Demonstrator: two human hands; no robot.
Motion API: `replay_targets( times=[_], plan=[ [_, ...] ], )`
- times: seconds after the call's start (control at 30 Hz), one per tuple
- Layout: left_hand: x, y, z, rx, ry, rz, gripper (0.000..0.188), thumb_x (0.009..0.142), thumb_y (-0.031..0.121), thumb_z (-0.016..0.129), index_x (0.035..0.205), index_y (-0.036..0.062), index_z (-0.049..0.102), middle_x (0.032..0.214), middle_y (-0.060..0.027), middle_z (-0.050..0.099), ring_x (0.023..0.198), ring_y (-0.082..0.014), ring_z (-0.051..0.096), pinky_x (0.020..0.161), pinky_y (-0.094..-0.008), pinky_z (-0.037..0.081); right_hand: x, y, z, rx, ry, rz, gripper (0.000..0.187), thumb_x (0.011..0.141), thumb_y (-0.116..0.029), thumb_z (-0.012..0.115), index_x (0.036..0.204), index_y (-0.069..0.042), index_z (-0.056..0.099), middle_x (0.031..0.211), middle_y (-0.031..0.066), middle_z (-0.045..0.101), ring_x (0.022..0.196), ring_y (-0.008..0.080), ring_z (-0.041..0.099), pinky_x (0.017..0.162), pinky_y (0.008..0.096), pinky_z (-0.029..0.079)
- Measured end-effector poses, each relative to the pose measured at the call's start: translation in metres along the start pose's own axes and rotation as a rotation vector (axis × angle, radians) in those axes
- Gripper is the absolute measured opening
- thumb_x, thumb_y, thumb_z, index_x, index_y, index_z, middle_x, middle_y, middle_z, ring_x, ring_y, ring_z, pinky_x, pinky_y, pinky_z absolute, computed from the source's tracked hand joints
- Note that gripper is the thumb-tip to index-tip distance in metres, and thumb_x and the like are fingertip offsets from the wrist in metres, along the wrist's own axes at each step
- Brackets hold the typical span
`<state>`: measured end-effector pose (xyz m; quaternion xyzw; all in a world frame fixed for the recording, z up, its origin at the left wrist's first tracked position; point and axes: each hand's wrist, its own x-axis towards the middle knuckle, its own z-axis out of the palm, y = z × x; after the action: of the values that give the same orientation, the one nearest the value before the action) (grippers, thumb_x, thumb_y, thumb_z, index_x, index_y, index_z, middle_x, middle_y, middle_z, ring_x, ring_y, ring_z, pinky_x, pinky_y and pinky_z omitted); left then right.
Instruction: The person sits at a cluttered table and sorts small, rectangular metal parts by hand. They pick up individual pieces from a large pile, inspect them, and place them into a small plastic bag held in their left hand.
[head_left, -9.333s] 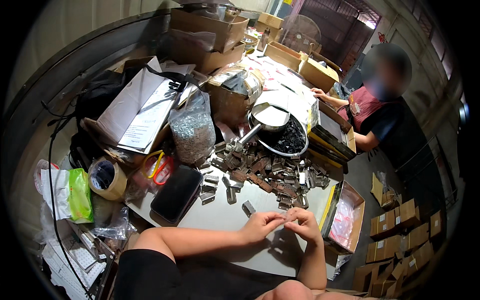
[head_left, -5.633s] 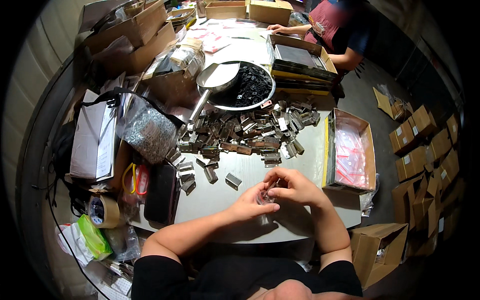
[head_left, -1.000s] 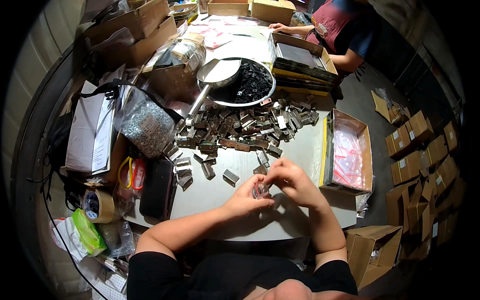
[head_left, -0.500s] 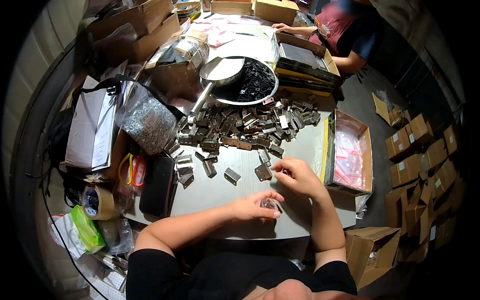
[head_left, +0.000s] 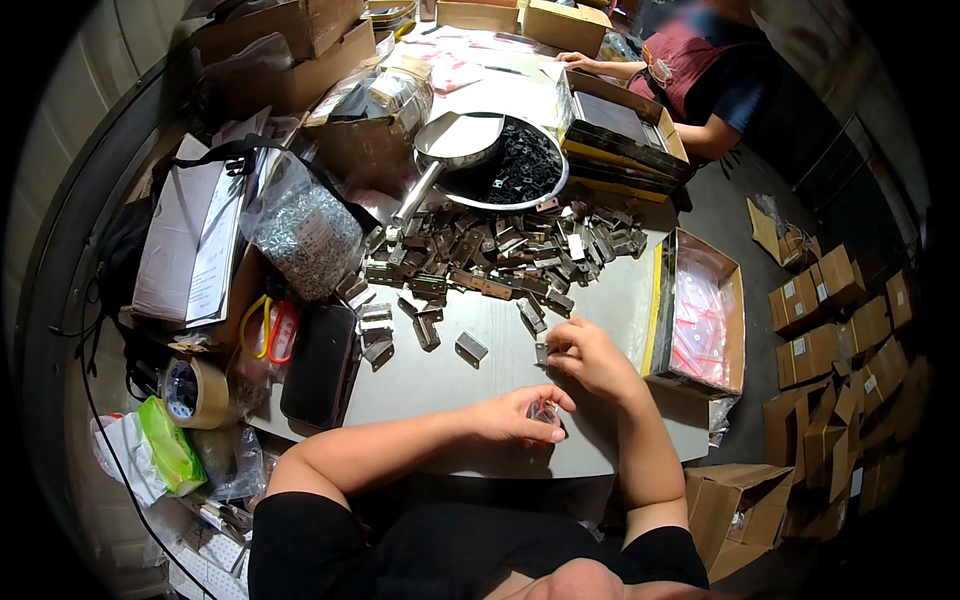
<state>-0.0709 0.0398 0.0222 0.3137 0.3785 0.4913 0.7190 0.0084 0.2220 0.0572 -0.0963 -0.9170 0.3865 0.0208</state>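
My left hand (head_left: 520, 413) is closed around a small clear plastic bag (head_left: 543, 411) with a red edge, near the table's front edge. Just beyond it, my right hand (head_left: 592, 360) pinches a small metal bracket (head_left: 541, 354), most of which the fingers hide. A single bent bracket (head_left: 471, 349) lies apart on the tabletop, left of the right hand. Another bracket (head_left: 531, 316) rests just past the right fingers. Behind these spreads a heap of brown and silver metal brackets (head_left: 480, 250).
A round basin (head_left: 562, 180) of small black parts, with a metal scoop (head_left: 460, 138), stands behind the heap. At right is an open box (head_left: 741, 330) of red-edged bags. Left are a dark case (head_left: 318, 365), scissors (head_left: 283, 330) and a screw bag (head_left: 303, 235). A co-worker (head_left: 690, 75) sits far right.
My right hand has closed on a bracket that lay on the table beside its fingers. My left hand stays almost in place with the plastic bag. The whole view has shifted slightly.
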Motion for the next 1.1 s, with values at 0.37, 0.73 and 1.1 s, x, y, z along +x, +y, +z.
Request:
replay_targets(
  times=[0.37,0.73,1.1],
  plan=[
    [0.002,-0.002,-0.003,-0.011,0.001,0.031,0.047,0.086,0.019,0.072,0.124,0.0083,0.046,0.086,0.0021,0.055,0.071,-0.0074,0.053,0.060,-0.0219,0.042,0.010,0.006,0.005,0.296,0.211,-0.056,0.013,0.083,-0.008,0.066,0.087,0.003,0.071,0.085,0.0085,0.065,0.081,0.0121,0.061,0.066,0.0227,0.047],
    [0.001,0.000,-0.001,-0.032,0.024,0.016,0.045,0.084,0.023,0.075,0.119,0.0106,0.049,0.081,0.0024,0.054,0.068,-0.0078,0.051,0.059,-0.0232,0.041,0.007,0.008,0.008,0.148,0.091,-0.012,0.017,0.081,-0.016,0.067,0.082,0.000,0.072,0.089,0.0126,0.069,0.078,0.0212,0.066,0.071,0.0307,0.051],
    [0.002,-0.002,-0.002,-0.049,-0.003,0.012,0.046,0.085,0.020,0.073,0.122,0.0097,0.048,0.085,0.0028,0.054,0.071,-0.0066,0.051,0.061,-0.0215,0.041,0.002,-0.001,-0.004,-0.105,-0.072,-0.042,0.013,0.079,-0.010,0.069,0.086,-0.001,0.072,0.091,0.0125,0.068,0.078,0.0248,0.066,0.072,0.0320,0.052]
  ],
)
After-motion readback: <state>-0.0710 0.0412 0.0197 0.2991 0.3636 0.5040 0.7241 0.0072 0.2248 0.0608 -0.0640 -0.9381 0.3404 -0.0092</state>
